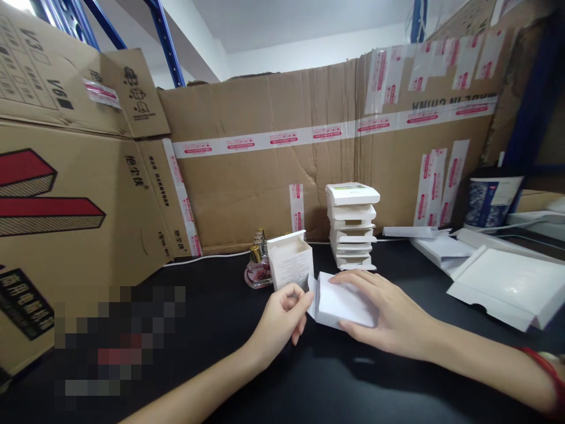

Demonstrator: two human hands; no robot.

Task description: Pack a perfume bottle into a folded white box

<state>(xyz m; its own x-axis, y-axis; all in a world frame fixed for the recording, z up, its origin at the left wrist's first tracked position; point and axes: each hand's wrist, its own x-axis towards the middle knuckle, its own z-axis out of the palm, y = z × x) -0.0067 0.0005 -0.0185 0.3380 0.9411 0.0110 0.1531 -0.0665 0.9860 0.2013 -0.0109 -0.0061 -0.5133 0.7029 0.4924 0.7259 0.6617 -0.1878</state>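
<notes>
A small white cardboard box (pixel 346 301) is held over the black table, tilted, with an end flap standing out at its left. Around its right part wraps my right hand (pixel 382 309), thumb below and fingers across the top. My left hand (pixel 285 315) pinches the flap (pixel 312 296) between thumb and fingers. Just behind that hand an upright white box (pixel 290 259) has its top flap raised. To its left stand several perfume bottles (pixel 258 268) with gold caps and pinkish bases, partly hidden by the upright box.
A stack of white boxes (pixel 353 227) stands behind my right hand. Unfolded white cartons (pixel 512 280) lie at the right, near a blue patterned cup (pixel 492 200). Cardboard walls (pixel 265 176) close off the back and left of the black table (pixel 247 383). A white cable (pixel 220 256) runs along the back.
</notes>
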